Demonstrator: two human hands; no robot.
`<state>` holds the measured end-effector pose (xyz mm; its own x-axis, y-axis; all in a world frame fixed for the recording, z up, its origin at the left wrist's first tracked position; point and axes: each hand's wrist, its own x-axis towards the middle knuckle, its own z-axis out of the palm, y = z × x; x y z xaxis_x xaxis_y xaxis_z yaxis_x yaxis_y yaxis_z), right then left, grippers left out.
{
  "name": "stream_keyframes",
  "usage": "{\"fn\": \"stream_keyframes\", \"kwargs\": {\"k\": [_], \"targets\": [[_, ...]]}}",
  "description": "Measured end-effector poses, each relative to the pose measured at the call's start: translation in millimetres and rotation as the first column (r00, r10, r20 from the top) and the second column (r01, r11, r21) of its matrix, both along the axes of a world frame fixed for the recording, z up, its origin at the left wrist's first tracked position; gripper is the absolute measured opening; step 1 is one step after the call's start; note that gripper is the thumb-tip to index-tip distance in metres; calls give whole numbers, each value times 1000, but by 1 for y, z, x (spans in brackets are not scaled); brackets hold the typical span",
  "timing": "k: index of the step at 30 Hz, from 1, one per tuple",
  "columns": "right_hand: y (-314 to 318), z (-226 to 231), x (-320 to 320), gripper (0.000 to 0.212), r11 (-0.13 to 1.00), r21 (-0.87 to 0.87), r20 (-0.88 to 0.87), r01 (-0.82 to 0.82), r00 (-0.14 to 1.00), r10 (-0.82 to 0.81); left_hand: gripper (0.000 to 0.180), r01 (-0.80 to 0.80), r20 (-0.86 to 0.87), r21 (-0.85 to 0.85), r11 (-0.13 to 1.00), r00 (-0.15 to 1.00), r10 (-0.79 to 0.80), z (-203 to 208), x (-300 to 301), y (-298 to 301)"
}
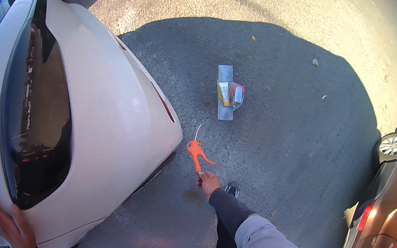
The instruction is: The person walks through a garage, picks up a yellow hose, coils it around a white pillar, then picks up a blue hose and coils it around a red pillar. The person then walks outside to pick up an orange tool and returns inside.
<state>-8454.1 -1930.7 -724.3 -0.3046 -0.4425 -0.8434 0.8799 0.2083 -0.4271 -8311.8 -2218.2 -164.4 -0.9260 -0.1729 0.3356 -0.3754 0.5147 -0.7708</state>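
My right hand (208,183) is closed round the lower end of an orange air blow gun (195,150). Its thin pale nozzle (198,132) points away from me, and its curved trigger sticks out to the right. The gun is held over the pavement, just right of the white car's rear corner. At the lower left my left hand (1,220) lies on the white car (113,105), below its dark rear window (39,114). The fingers are stretched out and hold nothing.
Beyond the blow gun, a flat grey strip (224,113) lies on the asphalt. On it are a white-and-orange tube (224,93) and a red-and-grey packaged item (238,95). A brown car (388,206) stands at the right. My feet (232,189) are below my right forearm.
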Motion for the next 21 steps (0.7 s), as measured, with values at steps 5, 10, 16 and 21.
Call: {"fn": "stream_keyframes", "kwargs": {"k": [5,10,16,21], "targets": [[127,79,156,39,326,358,-176,-875,279,944,57,154,-384,634,758,913,136,35,74,81],[190,165,328,31,-61,-31,-191,-998,-55,980,44,251,-210,938,237,960,-186,10,303,277],[182,327,544,21,-583,21,-812,-812,-354,464,62,-140,81,980,144,932,354,-32,653,491],[179,469,713,18,-431,-479,-224,-765,-368,902,36,-97,83,995,-27,630,772,-20,827,583]]}}
